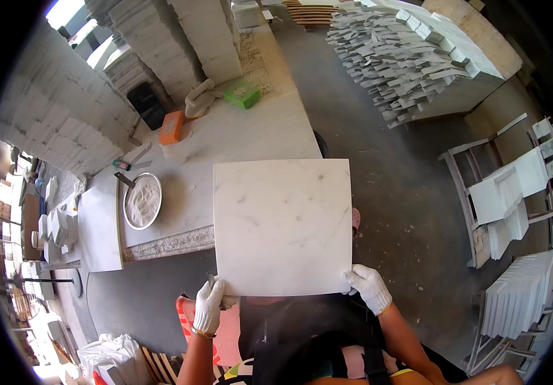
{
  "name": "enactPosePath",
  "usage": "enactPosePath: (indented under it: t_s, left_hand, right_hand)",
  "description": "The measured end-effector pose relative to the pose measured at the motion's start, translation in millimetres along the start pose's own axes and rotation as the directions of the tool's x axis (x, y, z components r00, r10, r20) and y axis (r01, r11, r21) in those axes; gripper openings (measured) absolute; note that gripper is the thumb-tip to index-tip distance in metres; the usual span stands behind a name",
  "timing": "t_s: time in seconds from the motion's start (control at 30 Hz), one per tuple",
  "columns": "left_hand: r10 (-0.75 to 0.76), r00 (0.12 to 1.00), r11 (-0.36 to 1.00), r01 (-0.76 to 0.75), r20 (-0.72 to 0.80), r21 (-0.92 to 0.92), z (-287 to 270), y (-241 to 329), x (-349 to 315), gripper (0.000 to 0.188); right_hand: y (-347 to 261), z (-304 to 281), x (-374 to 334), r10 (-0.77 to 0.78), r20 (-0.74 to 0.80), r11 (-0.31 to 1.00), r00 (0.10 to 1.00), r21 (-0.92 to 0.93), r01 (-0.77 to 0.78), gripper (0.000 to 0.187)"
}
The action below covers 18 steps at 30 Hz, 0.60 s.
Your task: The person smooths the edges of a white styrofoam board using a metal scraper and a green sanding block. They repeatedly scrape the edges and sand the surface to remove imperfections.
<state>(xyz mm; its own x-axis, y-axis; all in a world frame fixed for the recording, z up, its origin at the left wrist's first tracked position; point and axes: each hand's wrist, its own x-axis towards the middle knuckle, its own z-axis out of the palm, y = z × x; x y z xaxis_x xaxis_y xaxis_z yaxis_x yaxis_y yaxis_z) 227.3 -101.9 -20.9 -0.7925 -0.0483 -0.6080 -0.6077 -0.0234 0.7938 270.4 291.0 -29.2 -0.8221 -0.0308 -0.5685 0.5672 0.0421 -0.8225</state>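
A square white marble tile [283,224] with faint grey veining is held up in front of me, its far part over the worktable's right end. My left hand [209,305], in a white knit glove, grips the tile's near left corner. Something small and dark shows by that thumb, too little of it to name. The near right corner is in the grip of my right hand [369,287], gloved the same way. Fingers under the tile are hidden. Left of the tile, a steel bowl [129,208] of white powder stands on the worktable [186,205], with a dark-handled tool in it.
Tall stacks of marble tiles [71,102] line the table's far left. An orange box [171,128] and a green box [242,95] lie near them. Across the floor at right stand a pile of stone strips [411,70] and racks holding white slabs [513,183].
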Motion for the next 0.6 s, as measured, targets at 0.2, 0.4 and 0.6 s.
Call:
enactPosePath:
  t_s: [0.2, 0.4, 0.6]
  left_hand:
    - [0.018, 0.999, 0.999, -0.019, 0.026, 0.033, 4.9, -11.8, 1.2, 0.024]
    - [-0.002, 0.997, 0.994, 0.010, -0.074, 0.108, 11.8, -7.8, -0.9, 0.033]
    - [-0.038, 0.994, 0.991, 0.051, -0.106, 0.124, 7.3, -9.0, -2.5, 0.030]
  right_hand:
    - [11.9, -16.8, 18.5, 0.046, 0.031, 0.999, 0.998, -0.021, -0.046, 0.034]
    - [-16.1, -40.1, 57.2, -0.005, 0.023, 1.000, 1.000, -0.016, 0.006, 0.030]
    - [-86.8, -61.5, 143.1, -0.191, -0.046, 0.979, 0.981, -0.084, 0.186, 0.030]
